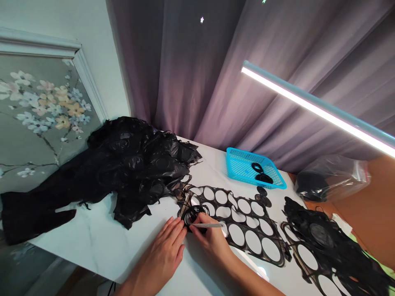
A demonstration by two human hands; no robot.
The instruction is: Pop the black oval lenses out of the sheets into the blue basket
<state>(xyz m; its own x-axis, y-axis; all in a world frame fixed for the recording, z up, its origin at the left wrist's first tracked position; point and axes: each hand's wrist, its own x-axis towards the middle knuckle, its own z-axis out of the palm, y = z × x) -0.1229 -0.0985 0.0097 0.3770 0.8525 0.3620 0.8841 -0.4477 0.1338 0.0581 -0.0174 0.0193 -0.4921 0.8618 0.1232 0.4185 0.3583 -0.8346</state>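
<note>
Resting nearly flat on the white tabletop, my left hand (168, 248) has its fingers stretched out, the tips touching the edge of a small heap of thin black rings (194, 211). My right hand (211, 236) pinches a slim, flat silvery tool (207, 225), which looks like tweezers; its working end is hidden by my fingers. That hand is at the right side of the rings. Beneath and beyond them spreads a black rubbery sheet (261, 236) with rows of large round holes.
Crumpled black sheets (132, 160) are piled at the left. A blue plastic basket (243, 158) holding black rings stands at the back. More black holed sheets (324, 238) lie at the right, near a clear plastic bag (336, 174). A tube light (308, 102) hangs above.
</note>
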